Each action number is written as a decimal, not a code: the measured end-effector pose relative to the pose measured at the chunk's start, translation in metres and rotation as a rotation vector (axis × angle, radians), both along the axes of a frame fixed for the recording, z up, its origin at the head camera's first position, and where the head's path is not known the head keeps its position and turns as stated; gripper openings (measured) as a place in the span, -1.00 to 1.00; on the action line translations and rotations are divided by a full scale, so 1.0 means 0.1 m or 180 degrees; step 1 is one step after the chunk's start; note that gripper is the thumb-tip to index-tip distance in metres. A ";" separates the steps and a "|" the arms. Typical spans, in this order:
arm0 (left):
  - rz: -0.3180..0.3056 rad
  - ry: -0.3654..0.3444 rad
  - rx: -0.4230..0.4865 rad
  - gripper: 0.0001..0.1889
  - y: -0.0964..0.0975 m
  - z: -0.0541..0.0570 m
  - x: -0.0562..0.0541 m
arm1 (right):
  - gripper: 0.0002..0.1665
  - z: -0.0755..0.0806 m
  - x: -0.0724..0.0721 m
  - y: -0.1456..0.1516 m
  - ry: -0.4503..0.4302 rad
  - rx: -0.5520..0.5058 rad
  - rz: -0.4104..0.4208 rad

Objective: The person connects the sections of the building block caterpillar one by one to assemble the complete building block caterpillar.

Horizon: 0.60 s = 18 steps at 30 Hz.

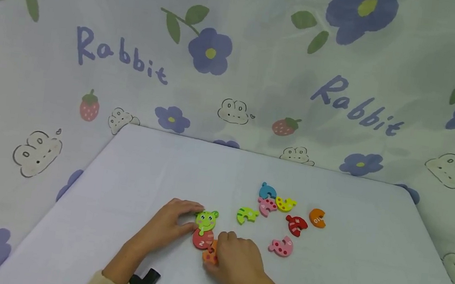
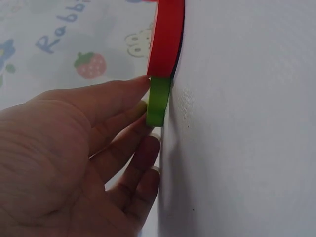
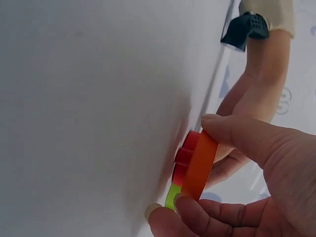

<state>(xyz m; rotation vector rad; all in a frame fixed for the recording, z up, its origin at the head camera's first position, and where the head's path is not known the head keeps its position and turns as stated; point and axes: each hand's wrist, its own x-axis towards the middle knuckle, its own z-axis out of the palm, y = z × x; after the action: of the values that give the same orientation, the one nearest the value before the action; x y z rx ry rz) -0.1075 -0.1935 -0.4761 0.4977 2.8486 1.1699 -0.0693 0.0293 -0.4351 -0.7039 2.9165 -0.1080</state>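
In the head view my left hand [image 1: 167,224] holds a green caterpillar-head puzzle piece [image 1: 205,222] flat on the table, thumb and fingertips at its left edge. Joined below the head is a red puzzle piece [image 1: 201,239] marked 2. My right hand [image 1: 241,260] pinches an orange puzzle piece [image 1: 208,256] with spots, at the lower edge of the red one and partly hidden by the fingers. The right wrist view shows the orange piece [image 3: 200,165] tilted up between thumb and fingers, beside the red one. Fingertips meet the green piece's edge [image 2: 158,101] in the left wrist view.
Right of the hands lie loose puzzle pieces: light green [image 1: 246,215], blue [image 1: 265,192], pink [image 1: 267,206], yellow [image 1: 285,205], red [image 1: 295,225], another pink [image 1: 283,247] and an orange one [image 1: 316,218] marked 10. A patterned cloth [image 1: 262,61] hangs behind the white table [image 1: 157,167].
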 end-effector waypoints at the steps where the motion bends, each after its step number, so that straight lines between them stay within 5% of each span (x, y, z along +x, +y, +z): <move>1: 0.0005 -0.0019 0.0019 -0.52 0.01 0.00 0.00 | -0.30 0.00 0.00 0.01 0.0008 0.0024 -0.0012; 11: 0.0166 -0.0123 0.0053 -0.62 0.00 -0.01 -0.02 | -0.28 0.00 -0.01 -0.05 0.0062 0.0128 0.0091; 18: 0.0119 -0.0188 -0.0034 -0.59 0.01 0.02 0.00 | -0.29 0.04 -0.08 0.04 -0.0092 0.0004 -0.0082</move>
<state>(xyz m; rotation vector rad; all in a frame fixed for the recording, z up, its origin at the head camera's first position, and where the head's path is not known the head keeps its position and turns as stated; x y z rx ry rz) -0.1080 -0.1928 -0.4738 0.4043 2.8244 1.1542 -0.0777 0.0332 -0.4312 -0.6590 2.8985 -0.1178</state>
